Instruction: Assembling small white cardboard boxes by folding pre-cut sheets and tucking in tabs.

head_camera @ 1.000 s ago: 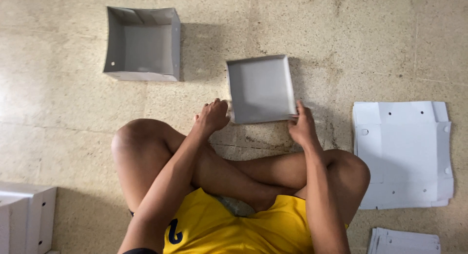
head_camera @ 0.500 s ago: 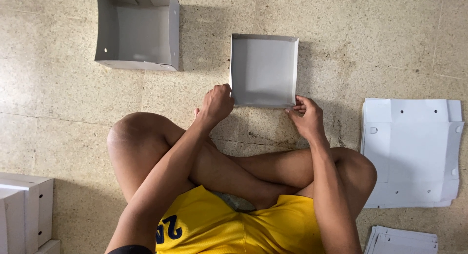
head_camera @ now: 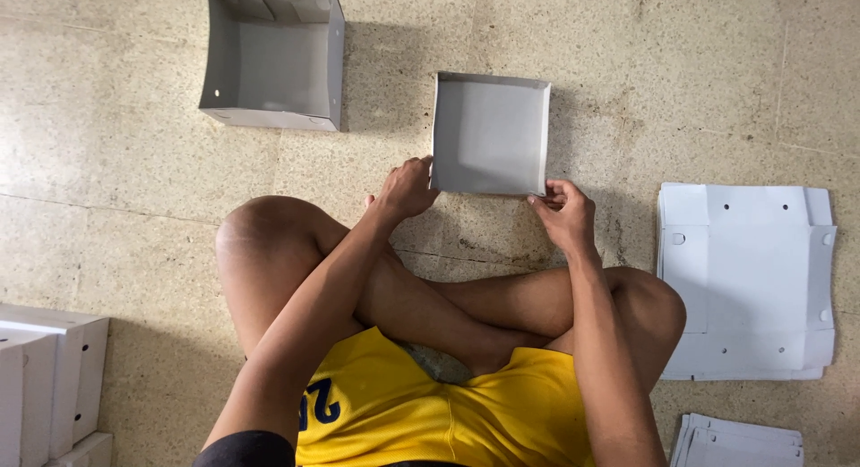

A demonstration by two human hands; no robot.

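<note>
A shallow grey cardboard tray (head_camera: pixel 490 131), folded up with low walls, rests on the speckled floor in front of my crossed legs. My left hand (head_camera: pixel 408 188) grips its near left corner. My right hand (head_camera: pixel 564 212) pinches its near right corner with fingertips. A deeper grey folded box (head_camera: pixel 273 59) stands open at the upper left, apart from both hands.
A stack of flat white die-cut cardboard sheets (head_camera: pixel 748 279) lies to my right, and a smaller stack (head_camera: pixel 739 440) at the bottom right. Finished white boxes (head_camera: pixel 49 377) sit at the lower left. My bent knees fill the middle.
The tray has slid a little farther from me and squared up; both hands followed it and stayed on its near corners. The view shifted slightly.
</note>
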